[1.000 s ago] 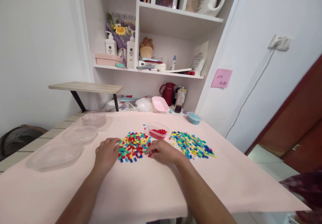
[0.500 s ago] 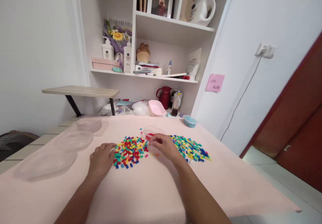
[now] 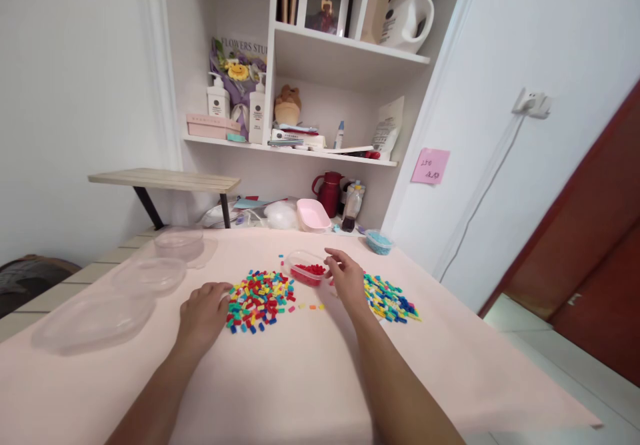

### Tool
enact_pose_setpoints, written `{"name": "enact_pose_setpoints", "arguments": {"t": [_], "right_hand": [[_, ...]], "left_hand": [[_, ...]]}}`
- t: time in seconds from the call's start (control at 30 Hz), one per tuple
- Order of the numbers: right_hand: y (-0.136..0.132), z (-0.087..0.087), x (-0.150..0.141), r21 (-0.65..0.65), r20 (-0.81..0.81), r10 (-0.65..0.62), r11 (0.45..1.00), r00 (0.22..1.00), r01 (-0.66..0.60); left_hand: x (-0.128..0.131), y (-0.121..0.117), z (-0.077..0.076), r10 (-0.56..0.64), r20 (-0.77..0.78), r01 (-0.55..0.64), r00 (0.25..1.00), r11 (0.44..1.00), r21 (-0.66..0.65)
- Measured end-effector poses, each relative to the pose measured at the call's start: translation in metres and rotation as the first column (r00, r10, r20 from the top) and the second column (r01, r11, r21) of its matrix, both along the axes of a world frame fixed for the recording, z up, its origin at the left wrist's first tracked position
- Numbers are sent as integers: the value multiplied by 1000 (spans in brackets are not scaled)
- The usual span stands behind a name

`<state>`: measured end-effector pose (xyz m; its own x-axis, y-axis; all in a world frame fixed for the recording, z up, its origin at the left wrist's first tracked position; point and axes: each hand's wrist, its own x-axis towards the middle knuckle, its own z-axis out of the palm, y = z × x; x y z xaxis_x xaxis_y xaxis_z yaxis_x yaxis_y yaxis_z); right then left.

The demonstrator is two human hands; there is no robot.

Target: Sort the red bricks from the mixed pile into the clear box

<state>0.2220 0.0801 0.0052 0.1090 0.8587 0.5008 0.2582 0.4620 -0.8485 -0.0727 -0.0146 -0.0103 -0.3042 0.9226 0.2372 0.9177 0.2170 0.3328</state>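
Observation:
My left hand point(image 3: 204, 311) lies palm down on the pink cloth, fingers loosely bent and apart. Its fingertips reach the left edge of a pile of small mixed-colour blocks point(image 3: 260, 298). My right hand point(image 3: 347, 281) is just right of a clear plastic tub point(image 3: 300, 256), with thumb and fingers apart and nothing seen between them. Small red blocks point(image 3: 311, 270) lie in that tub. Partly behind my right hand is a second pile point(image 3: 393, 298) of mostly green, blue and yellow blocks. A few loose blocks point(image 3: 313, 307) lie between the piles.
Several clear containers point(image 3: 95, 318) stand along the table's left side. At the back right is a clear tub of blue pieces point(image 3: 379, 241). Behind the table are a pink basin point(image 3: 313, 215), a red jug point(image 3: 329, 193) and a bottle point(image 3: 352, 206). A small wooden shelf point(image 3: 165, 179) stands back left.
My right hand has moved right, from in front of the tub to its right side, uncovering the red blocks inside. My left hand has stayed put. The view has shifted slightly.

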Motion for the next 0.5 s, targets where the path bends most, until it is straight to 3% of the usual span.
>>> {"name": "enact_pose_setpoints", "arguments": {"t": [0.13,0.3,0.5], "right_hand": [[-9,2,-7,27,124,162,986,979,-166],[-18,0,-17,-21,472,377,909,797,-417],[-27,-4,-26,-37,567,466,838,679,-544]], "left_hand": [[0,0,0,0,-4,0,1000,1000,-1],[1,0,1,-1,-1,1,1000,1000,-3],[2,-1,2,-2,4,2,1000,1000,-9]]}}
